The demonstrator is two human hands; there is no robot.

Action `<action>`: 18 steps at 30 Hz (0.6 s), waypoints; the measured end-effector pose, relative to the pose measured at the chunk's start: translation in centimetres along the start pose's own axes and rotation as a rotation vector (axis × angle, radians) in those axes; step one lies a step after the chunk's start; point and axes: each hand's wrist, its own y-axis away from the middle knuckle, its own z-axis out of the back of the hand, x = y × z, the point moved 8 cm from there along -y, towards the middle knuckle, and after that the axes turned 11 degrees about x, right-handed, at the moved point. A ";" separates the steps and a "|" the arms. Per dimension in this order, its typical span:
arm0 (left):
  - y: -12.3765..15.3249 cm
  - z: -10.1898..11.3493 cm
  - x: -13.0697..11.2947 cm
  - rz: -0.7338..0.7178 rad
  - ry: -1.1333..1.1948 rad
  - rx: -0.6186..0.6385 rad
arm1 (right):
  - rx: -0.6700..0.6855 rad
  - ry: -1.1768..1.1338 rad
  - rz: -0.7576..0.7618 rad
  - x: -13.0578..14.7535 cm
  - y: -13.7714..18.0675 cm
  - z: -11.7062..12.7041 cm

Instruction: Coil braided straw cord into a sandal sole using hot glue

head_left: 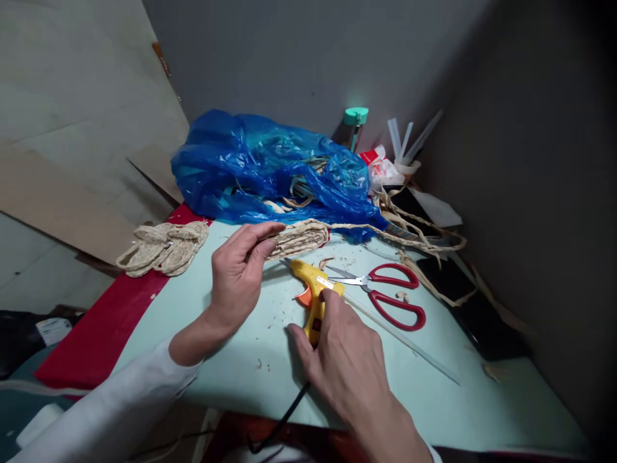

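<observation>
My left hand (238, 273) pinches one end of a woven straw piece (299, 238) and holds it just above the pale green table top (216, 347). My right hand (344, 360) is wrapped round the handle of a yellow glue gun (313, 286). The gun's nozzle points at the underside of the woven piece. A clear glue stick (405, 341) trails out behind the gun across the table. A braided straw cord (385, 233) runs from the woven piece off to the right.
Red-handled scissors (385, 292) lie right of the glue gun. A blue plastic bag (270, 170) holding straw sits at the back. Finished woven pieces (164, 247) rest on the red edge at left. Loose straw strips (434, 257), glue sticks (409, 138) and a teal-capped bottle (355, 125) crowd the back right corner.
</observation>
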 end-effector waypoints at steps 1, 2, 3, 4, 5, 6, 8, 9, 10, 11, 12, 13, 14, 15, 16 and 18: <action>-0.1 0.1 0.1 -0.002 0.007 -0.006 | 0.028 -0.024 -0.020 -0.2 0.0 0.0; -0.2 0.1 0.2 -0.003 0.016 -0.008 | 0.047 -0.044 -0.035 -0.6 0.2 0.1; -0.3 0.2 0.3 -0.004 0.025 -0.010 | 0.059 -0.060 -0.049 -1.1 0.3 0.3; -0.4 0.2 0.4 -0.006 0.033 -0.013 | 0.074 -0.067 -0.062 -1.6 0.5 0.5; -0.4 0.3 0.4 -0.008 0.037 -0.018 | 0.091 -0.120 -0.084 -2.4 0.7 0.7; -0.5 0.4 0.4 -0.011 0.040 -0.024 | 0.104 -0.216 -0.117 -3.3 1.0 0.7; -0.5 0.6 0.3 -0.008 0.048 -0.038 | 0.116 -0.487 -0.195 -5.1 1.6 0.6; -0.6 0.7 0.3 -0.001 0.054 -0.041 | 0.116 -0.629 -0.227 -5.8 1.9 0.5; -0.7 0.8 0.3 0.011 0.061 -0.044 | 0.115 -0.744 -0.248 -6.2 2.3 0.3; -0.7 0.8 0.4 0.028 0.069 -0.046 | 0.112 -0.850 -0.262 -6.4 2.8 0.1; -0.8 0.9 0.6 0.052 0.076 -0.049 | 0.119 -0.961 -0.273 -6.5 3.3 -0.2; -0.9 0.9 0.7 0.079 0.081 -0.051 | 0.142 -1.126 -0.291 -6.3 3.8 -0.7; -0.9 1.0 1.0 0.105 0.086 -0.052 | 0.176 -1.316 -0.313 -6.0 4.3 -1.3; -1.0 1.0 1.3 0.134 0.094 -0.049 | 0.213 -1.506 -0.333 -5.4 4.8 -1.8; -1.1 1.0 1.7 0.163 0.103 -0.045 | 0.245 -1.669 -0.340 -4.8 5.3 -2.1; -1.2 1.0 2.6 0.220 0.125 -0.029 | 0.266 -1.810 -0.295 -3.8 5.7 -1.8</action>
